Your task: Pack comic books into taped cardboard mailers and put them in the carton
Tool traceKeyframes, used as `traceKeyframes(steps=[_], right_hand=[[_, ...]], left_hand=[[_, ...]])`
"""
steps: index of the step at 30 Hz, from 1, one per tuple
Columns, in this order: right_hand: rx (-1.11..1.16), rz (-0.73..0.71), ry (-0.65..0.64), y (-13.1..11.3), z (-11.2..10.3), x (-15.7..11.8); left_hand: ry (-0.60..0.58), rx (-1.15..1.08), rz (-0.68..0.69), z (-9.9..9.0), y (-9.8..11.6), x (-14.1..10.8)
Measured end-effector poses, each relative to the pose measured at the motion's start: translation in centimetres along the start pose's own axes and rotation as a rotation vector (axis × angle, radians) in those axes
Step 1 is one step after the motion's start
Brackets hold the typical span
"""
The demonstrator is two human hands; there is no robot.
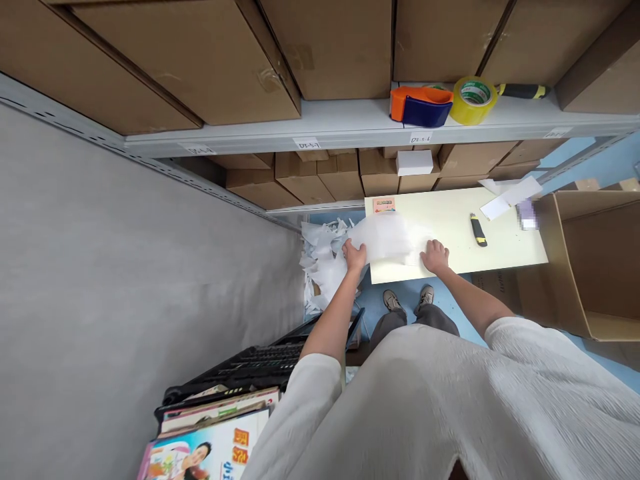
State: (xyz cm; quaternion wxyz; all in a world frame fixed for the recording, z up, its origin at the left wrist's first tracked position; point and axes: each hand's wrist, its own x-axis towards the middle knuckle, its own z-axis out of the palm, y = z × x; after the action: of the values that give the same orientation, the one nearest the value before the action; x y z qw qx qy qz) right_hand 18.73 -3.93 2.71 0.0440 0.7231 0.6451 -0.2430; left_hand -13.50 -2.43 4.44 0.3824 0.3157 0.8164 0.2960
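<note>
A translucent white sheet (385,237) lies over the left part of a pale yellow tabletop (450,213), its left end reaching past the table edge. My left hand (355,255) is closed on that overhanging end, thumb and fingers pinching it. Toward the sheet's right end, my right hand (435,256) rests on the tabletop with fingers spread and slightly bent. Whether its fingertips touch the sheet I cannot tell. Behind the sheet lies a small orange printed card (384,205). A black and yellow box cutter (478,230) sits to the right of my right hand.
White scraps (325,260) heap on the floor at left. An open cardboard box (575,267) stands right. The shelf (345,120) above holds a tape dispenser (421,107), a tape roll (474,100) and another cutter (523,91). A black crate (240,367) with books (210,447) is lower left.
</note>
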Motion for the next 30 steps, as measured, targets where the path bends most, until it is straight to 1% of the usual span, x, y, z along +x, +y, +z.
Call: traceKeyframes(steps=[2, 5, 7, 12, 14, 15, 16, 18, 20, 22, 24, 27, 29, 30], right_hand=[[0.001, 0.009, 0.02, 0.7, -0.3, 0.0], [-0.027, 0.001, 0.051, 1.5, -0.6, -0.1], [-0.054, -0.018, 0.055, 1.7, -0.9, -0.2], [-0.06, -0.058, 0.004, 1.7, -1.4, -0.2], [-0.075, -0.078, -0.014, 1.6, -1.6, 0.0], [-0.088, -0.089, -0.02, 1.6, -1.7, 0.1], [-0.103, -0.1, -0.029, 1.6, -1.8, 0.2], [-0.131, -0.129, -0.051, 1.6, -2.1, 0.4], [-0.154, -0.156, -0.064, 1.9, -2.5, 0.7], [-0.175, -0.167, -0.056, 2.5, -3.1, 1.0], [-0.196, -0.149, -0.034, 3.5, -3.8, 1.3], [-0.229, -0.087, 0.013, 4.8, -4.6, 1.7], [-0.239, -0.073, 0.069, 5.0, -4.6, 1.6], [-0.233, -0.1, 0.092, 4.8, -4.5, 1.5]], left_hand=[[-0.025, 0.054, 0.074, 0.6, 0.3, -0.9], [-0.073, 0.131, 0.279, 1.7, 1.0, -2.6], [-0.126, 0.144, 0.404, 2.5, 1.7, -4.0], [-0.196, 0.154, 0.622, 5.1, 4.1, -7.7], [-0.323, 0.205, 0.747, 6.6, 5.0, -9.1], [-0.377, 0.249, 0.781, 7.5, 5.4, -9.7], [-0.41, 0.314, 0.788, 8.3, 5.6, -10.2], [-0.433, 0.518, 0.778, 9.8, 5.9, -10.9], [-0.412, 0.715, 0.763, 10.6, 5.7, -11.2], [-0.368, 0.84, 0.738, 10.8, 5.3, -11.0], [-0.354, 0.899, 0.705, 10.5, 4.8, -10.5], [-0.406, 0.918, 0.674, 10.0, 4.3, -9.7], [-0.425, 0.892, 0.658, 9.9, 4.1, -9.4], [-0.426, 0.869, 0.649, 9.9, 4.0, -9.4]])
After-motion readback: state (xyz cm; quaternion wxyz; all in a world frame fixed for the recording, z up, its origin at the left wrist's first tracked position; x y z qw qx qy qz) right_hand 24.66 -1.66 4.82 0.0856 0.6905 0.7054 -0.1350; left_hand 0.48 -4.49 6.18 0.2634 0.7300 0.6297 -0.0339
